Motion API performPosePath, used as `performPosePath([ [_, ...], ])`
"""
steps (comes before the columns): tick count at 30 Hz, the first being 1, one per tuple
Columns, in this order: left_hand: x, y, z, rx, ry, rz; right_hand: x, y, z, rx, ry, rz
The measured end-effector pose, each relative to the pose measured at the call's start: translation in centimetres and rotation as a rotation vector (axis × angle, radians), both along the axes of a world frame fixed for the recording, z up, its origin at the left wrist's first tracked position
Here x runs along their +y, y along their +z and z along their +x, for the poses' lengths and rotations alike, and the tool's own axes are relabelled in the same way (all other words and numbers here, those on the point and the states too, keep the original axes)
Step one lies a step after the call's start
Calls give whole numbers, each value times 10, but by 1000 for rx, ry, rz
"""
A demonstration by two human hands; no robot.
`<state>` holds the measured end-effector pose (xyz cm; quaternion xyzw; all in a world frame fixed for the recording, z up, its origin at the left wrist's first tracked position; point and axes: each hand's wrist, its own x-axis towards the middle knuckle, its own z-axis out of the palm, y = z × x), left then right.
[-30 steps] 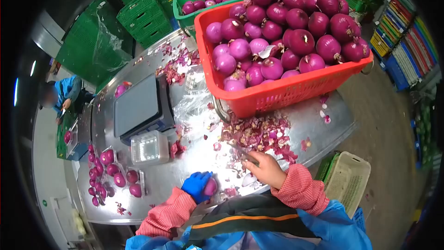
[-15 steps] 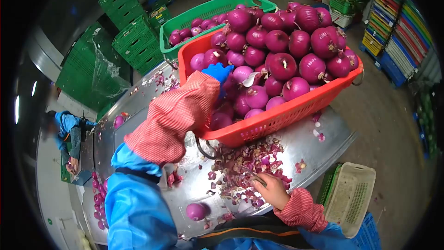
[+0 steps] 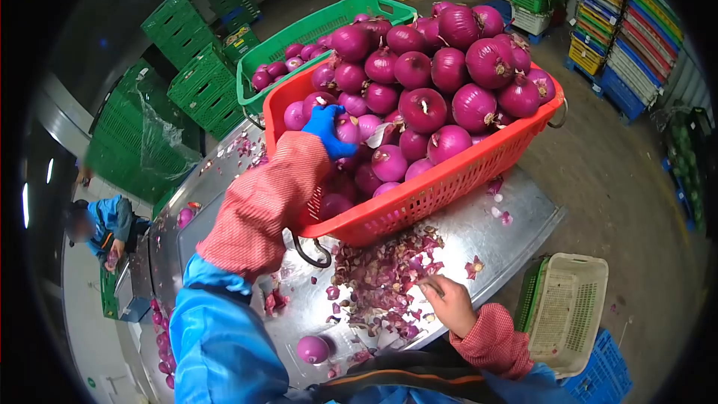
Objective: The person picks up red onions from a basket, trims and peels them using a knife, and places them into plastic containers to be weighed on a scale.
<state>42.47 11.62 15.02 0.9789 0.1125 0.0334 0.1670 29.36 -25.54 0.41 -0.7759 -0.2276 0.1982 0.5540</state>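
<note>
My left hand [image 3: 327,132], in a blue glove, reaches into the left part of a red crate [image 3: 441,196] heaped with red onions. Its fingers curl round one red onion [image 3: 347,132], which still sits among the others. Over the table's front edge, my bare right hand [image 3: 449,304] is closed on a small knife [image 3: 429,285]; most of the knife is hidden by the fingers. Below and left of that hand, a single onion [image 3: 313,349] lies on the metal table [image 3: 516,217]. Onion skins and trimmings [image 3: 389,277] are scattered between the hand and the crate.
Behind the red crate stands a green crate [image 3: 258,56] with more onions. A pale crate [image 3: 568,310] and a blue crate [image 3: 602,374] are at the lower right, beside the table. Another person [image 3: 112,228] works at the far left. Stacked green crates [image 3: 202,82] stand behind.
The view has shifted, so the crates appear further left. My left hand has gone from reaching among the onions to curling round one. My right hand still grips the knife, now turned mostly out of sight.
</note>
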Motion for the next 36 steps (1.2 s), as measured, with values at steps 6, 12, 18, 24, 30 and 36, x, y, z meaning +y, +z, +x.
performPosePath([
  [6,-55,35,-110,-271,-260,-1036,15,78,35,-447,-110,141],
  [12,-123,34,-207,-193,-216,-1015,40,142,30,-968,-5,68],
  [18,-149,16,-256,-230,-60,-1004,55,131,9,-1140,72,-34],
  [24,-157,18,-291,-189,-27,-953,35,62,33,-967,31,-162],
  [30,-153,-38,-282,-169,201,-1578,36,85,-15,-203,321,278],
  [36,-180,-56,-280,-460,-65,-1113,37,66,-29,770,308,415],
])
